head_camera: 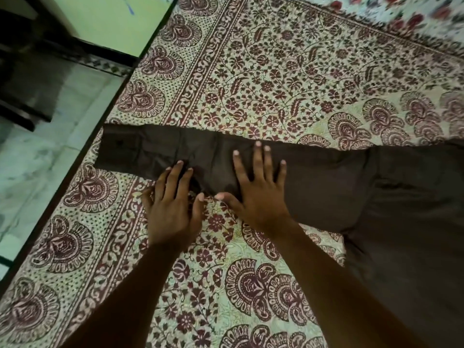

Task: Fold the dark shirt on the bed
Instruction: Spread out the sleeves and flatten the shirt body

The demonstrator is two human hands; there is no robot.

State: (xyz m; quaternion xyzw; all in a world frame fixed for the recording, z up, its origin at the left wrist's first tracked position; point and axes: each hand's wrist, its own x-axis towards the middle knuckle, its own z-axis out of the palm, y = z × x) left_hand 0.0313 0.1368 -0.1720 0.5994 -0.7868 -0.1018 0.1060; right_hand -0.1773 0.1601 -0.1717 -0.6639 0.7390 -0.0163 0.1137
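One head-worn view looks steeply down, close over the bed (288, 79) and floor (50, 151) at left

Two bare forearms, no sleeves in view, hands (173, 209) apparently without rings, short pale fingernails

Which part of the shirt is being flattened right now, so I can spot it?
Start at the patterned bedspread and find the dark shirt at its right side. From it one long sleeve stretches left to the bed's edge, under the left hand and right hand. It is the only plain dark strip on the print.
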